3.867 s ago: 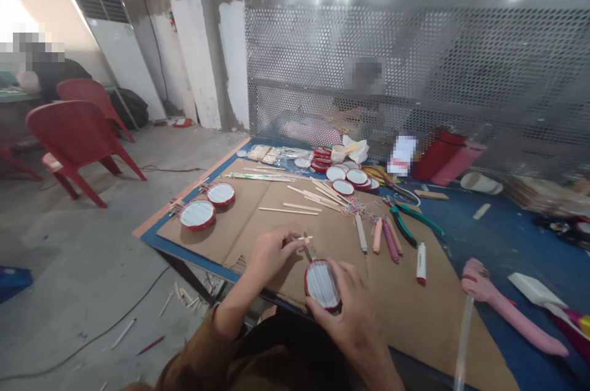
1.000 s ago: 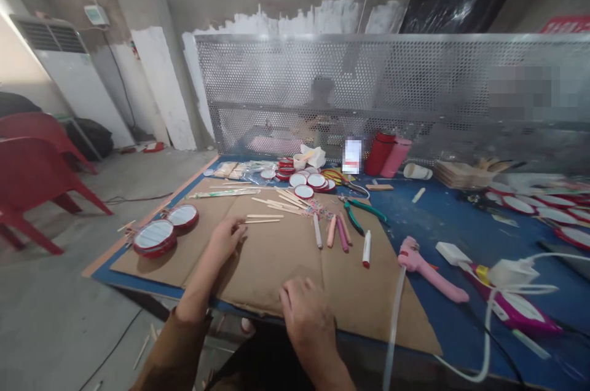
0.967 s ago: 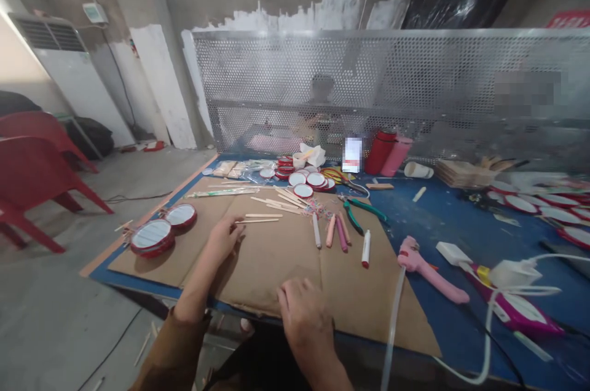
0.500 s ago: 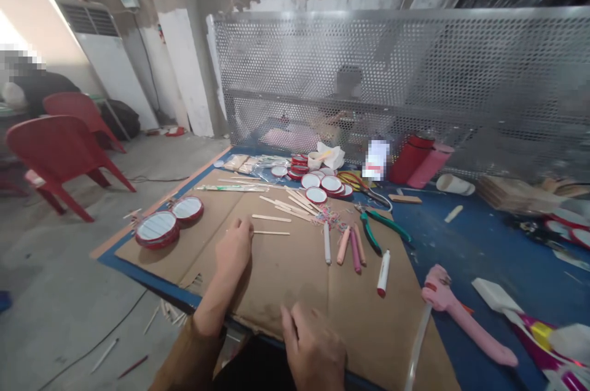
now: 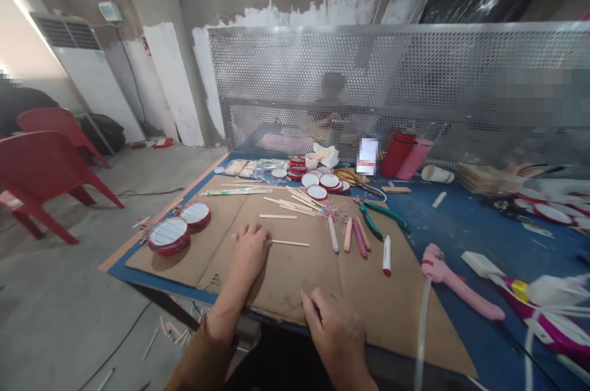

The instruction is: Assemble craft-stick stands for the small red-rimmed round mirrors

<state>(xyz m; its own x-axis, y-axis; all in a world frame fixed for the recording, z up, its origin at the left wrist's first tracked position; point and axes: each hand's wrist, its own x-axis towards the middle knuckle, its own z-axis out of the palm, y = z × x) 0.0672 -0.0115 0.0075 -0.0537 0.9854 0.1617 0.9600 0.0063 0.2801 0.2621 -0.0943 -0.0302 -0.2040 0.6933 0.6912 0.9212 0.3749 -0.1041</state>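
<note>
- Left hand (image 5: 251,244) lies flat and empty on the cardboard sheet (image 5: 295,274), fingers together beside a wooden stick (image 5: 290,243).
- Right hand (image 5: 334,332) rests loosely spread at the sheet's near edge.

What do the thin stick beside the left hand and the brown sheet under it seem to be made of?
Stick: likely wood; pale, matte, flat and thin. Sheet: cardboard; brown, matte, with fold creases and a frayed ribbed edge.

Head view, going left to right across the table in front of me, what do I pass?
Red-rimmed disc → left hand → wooden stick → white stick → pastel sticks → red-capped white marker → pink glue gun.
</note>
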